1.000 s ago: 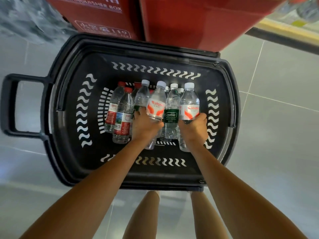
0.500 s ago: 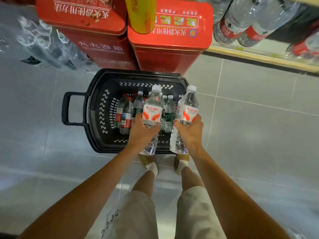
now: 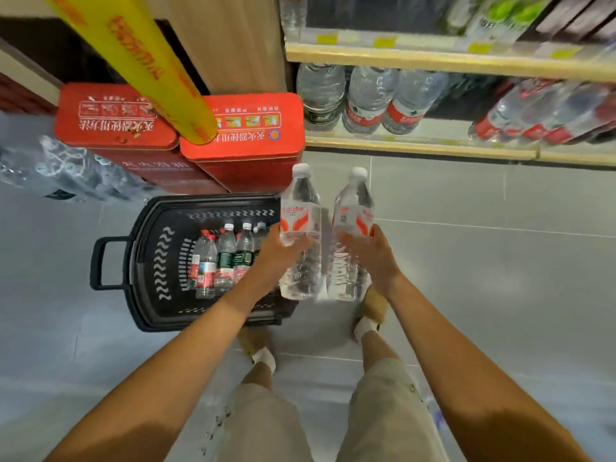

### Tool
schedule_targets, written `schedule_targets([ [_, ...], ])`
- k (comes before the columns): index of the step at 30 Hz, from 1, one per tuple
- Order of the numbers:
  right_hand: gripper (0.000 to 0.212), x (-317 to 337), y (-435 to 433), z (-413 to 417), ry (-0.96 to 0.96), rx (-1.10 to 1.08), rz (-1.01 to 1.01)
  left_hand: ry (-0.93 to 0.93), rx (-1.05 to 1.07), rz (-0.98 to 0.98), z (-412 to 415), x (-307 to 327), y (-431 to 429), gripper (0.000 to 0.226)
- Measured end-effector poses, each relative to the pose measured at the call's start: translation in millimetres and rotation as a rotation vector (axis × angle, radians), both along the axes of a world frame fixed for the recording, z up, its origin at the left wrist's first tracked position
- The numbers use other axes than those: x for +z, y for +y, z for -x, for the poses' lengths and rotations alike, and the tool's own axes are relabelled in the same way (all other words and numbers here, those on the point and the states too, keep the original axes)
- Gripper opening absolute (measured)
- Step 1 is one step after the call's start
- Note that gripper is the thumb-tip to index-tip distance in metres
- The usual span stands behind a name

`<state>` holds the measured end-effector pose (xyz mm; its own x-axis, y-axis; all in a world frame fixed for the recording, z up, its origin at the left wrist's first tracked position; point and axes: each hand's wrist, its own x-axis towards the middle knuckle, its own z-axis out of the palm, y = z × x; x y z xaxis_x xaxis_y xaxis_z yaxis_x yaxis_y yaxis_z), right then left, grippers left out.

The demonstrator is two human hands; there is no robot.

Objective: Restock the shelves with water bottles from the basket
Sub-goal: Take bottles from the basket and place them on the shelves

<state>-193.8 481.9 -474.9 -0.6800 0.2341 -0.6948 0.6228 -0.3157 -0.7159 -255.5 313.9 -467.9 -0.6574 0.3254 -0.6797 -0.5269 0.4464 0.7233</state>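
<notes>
My left hand [image 3: 278,253] grips a clear water bottle [image 3: 300,208] with a white cap and an orange-and-white label, held upright. Beside it my right hand [image 3: 373,253] holds a second bottle [image 3: 353,211] of the same kind. Both bottles hang above the floor, just right of the black basket [image 3: 156,258]. Several bottles [image 3: 223,258] with red or green labels stand inside the basket. The lower shelf [image 3: 433,146] at the upper right carries large water bottles [image 3: 366,98].
Two red metal boxes [image 3: 243,141] stand behind the basket, with a yellow tube [image 3: 133,58] leaning over them. Wrapped bottle packs [image 3: 50,168] lie at the left. An upper shelf [image 3: 433,58] holds more goods. My legs and feet are below on grey tile floor [image 3: 483,261].
Both hands lifted their bottles out of the basket and moved them right, off its edge. The view rose and turned toward the shelves.
</notes>
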Motion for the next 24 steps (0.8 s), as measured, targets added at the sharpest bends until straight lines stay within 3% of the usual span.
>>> schedule_targets([
  [3, 0.028, 10.3, 60.2, 1.8, 0.051, 0.099, -0.102, 0.003, 0.002, -0.091, -5.1, 15.4, 58.5, 0.049],
  [13, 0.031, 22.2, 185.9, 35.3, 0.154, 0.179, -0.116, 0.076, -0.037, -0.247, 9.9, 36.7, 175.4, 0.043],
  [17, 0.032, 31.4, 207.9, 58.7, 0.212, 0.158, -0.093, 0.116, -0.039, -0.128, 39.2, 39.7, 202.8, 0.079],
  [19, 0.032, 35.0, 217.2, 73.3, 0.242, 0.149, -0.062, 0.121, -0.037, -0.123, 54.3, 43.5, 213.1, 0.06],
  [23, 0.061, 38.0, 235.6, 107.6, 0.298, 0.153, -0.046, 0.138, -0.044, -0.145, 88.8, 48.7, 238.1, 0.022],
  [24, 0.064, 39.2, 239.8, 118.0, 0.304, 0.149, -0.058, 0.157, -0.064, -0.157, 99.8, 47.8, 244.1, 0.023],
])
